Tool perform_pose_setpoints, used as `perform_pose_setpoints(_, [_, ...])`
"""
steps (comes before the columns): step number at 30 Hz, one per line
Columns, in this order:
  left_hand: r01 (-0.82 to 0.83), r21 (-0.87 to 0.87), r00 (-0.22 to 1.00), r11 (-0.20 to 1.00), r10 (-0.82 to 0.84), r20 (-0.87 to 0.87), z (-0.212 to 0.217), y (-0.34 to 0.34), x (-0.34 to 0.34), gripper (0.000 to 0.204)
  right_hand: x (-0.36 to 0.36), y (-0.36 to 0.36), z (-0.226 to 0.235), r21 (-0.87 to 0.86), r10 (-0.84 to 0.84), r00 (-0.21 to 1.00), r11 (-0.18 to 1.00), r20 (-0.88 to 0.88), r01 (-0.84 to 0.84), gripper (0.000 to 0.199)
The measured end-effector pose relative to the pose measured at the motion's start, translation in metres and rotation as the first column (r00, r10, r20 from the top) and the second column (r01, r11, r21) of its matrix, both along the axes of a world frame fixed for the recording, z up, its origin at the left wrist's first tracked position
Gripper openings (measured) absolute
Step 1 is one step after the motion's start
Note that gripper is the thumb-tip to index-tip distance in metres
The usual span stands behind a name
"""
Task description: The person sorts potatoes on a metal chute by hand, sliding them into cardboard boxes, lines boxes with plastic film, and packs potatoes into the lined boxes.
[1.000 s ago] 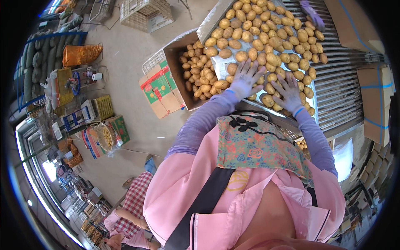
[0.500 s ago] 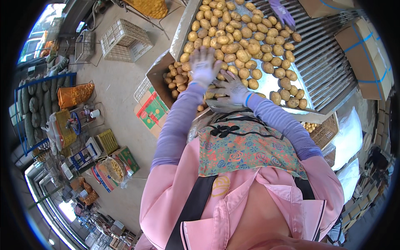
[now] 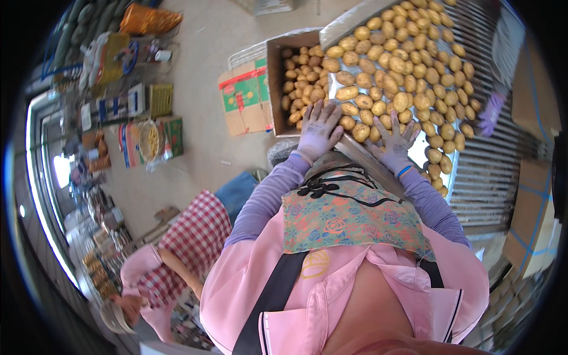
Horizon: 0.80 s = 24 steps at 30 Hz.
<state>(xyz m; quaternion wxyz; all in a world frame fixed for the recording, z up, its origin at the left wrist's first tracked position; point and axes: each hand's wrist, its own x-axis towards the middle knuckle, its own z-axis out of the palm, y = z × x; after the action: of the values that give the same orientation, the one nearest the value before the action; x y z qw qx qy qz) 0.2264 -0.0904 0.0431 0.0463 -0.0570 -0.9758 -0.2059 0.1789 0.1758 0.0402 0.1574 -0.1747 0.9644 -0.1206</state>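
Potatoes (image 3: 423,68) lie spread over a metal sorting tray (image 3: 355,22) in front of me. At its left end stands a cardboard box (image 3: 274,83) partly filled with potatoes (image 3: 307,70). My left hand (image 3: 319,127), in a pale purple glove, rests at the tray's near left corner beside the box, its fingers stretched out and holding nothing. Farther right, my right hand (image 3: 393,147), gloved the same way with a blue band at the wrist, reaches over the near rim. Its spread fingers touch the nearest potatoes without gripping any.
Metal bars (image 3: 494,177) run along the tray's right side. Another person's purple-gloved hand (image 3: 491,113) is over them. Cardboard with blue tape (image 3: 526,207) stands at far right. A person in a red checked apron (image 3: 189,248) is at lower left. An orange net sack (image 3: 148,21) lies farther off.
The view has turned, so tray and box appear farther right. My left hand has drawn back from the potatoes to the near corner; my right hand's fingers have spread over potatoes. A person appears at lower left.
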Motion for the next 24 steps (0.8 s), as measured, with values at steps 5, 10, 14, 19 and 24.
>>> perform_pose_setpoints(5, [-0.186,0.094,0.982,0.978,0.183,0.045,-0.01,-0.027,0.082,0.034,-0.031,-0.057,-0.01,0.021,0.131,0.988,0.991,-0.086,-0.13,0.085])
perform_pose_setpoints(10, [-0.401,0.101,0.892,0.911,0.363,0.27,-0.046,-0.037,0.127,0.031,-0.07,-0.12,0.003,0.024,0.35,0.903,0.934,-0.25,-0.356,0.087])
perform_pose_setpoints(14, [-0.431,0.146,0.874,0.89,0.372,0.312,-0.064,-0.056,0.125,0.034,-0.073,-0.145,-0.007,0.152,0.397,0.869,0.918,-0.297,-0.367,0.075])
perform_pose_setpoints(19, [-0.541,0.199,0.797,0.817,0.423,0.432,-0.075,-0.087,0.122,0.039,-0.086,-0.156,-0.024,-0.002,0.494,0.784,0.846,-0.375,-0.534,0.066])
perform_pose_setpoints(24, [-0.382,0.094,0.903,0.92,0.349,0.252,-0.003,-0.133,0.081,0.036,-0.108,-0.171,-0.022,0.0,0.635,0.718,0.749,-0.286,-0.663,0.059])
